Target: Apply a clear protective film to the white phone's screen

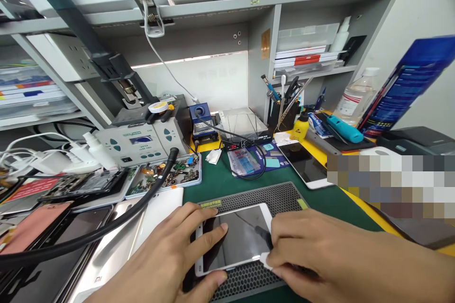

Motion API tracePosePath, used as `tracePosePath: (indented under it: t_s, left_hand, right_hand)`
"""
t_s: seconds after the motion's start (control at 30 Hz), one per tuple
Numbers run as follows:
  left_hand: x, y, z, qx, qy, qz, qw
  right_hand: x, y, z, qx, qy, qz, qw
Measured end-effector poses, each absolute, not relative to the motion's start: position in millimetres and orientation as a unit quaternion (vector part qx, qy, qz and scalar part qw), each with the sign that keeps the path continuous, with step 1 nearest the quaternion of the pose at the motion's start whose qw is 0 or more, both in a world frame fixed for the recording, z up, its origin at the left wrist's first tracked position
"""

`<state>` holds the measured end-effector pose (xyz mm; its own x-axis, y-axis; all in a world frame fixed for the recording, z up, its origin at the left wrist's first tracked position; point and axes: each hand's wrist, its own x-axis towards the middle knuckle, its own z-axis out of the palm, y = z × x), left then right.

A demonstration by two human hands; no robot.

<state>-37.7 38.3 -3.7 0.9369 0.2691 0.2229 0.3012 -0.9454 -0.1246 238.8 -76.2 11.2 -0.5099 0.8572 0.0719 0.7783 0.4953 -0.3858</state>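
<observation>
A white-framed tablet [241,236] with a dark, shiny screen lies on a grey honeycomb-patterned mat [284,194]. My left hand [177,241] grips its left end, with fingers over the screen and the thumb at the near edge. At the near right corner, my right hand [305,246] is closed in a pinch on a small flat white piece [265,260], which looks like a plastic pry pick. The tip of this piece touches the tablet's edge. My fingers hide the rest of it and the tablet's right end.
A black hose [142,213] arches across the left side, over several phones and tablets. Behind stand a tray of small parts [194,175], a hot-air station [138,139] and a yellow bottle [300,128]. Another white tablet [305,165] lies at the right.
</observation>
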Motion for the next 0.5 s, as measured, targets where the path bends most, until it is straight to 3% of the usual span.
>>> tracePosePath:
  t_s: [0.23, 0.5]
  left_hand:
    - [-37.8, 36.7, -3.2, -0.981, -0.152, -0.102, 0.066]
    - [-34.2, 37.6, 0.4, -0.982, -0.154, -0.092, 0.052]
  right_hand:
    - [233.1, -73.3, 14.7, -0.467, -0.847, 0.162, 0.197]
    - [241.7, -73.8, 14.1, -0.464, -0.865, 0.156, 0.116]
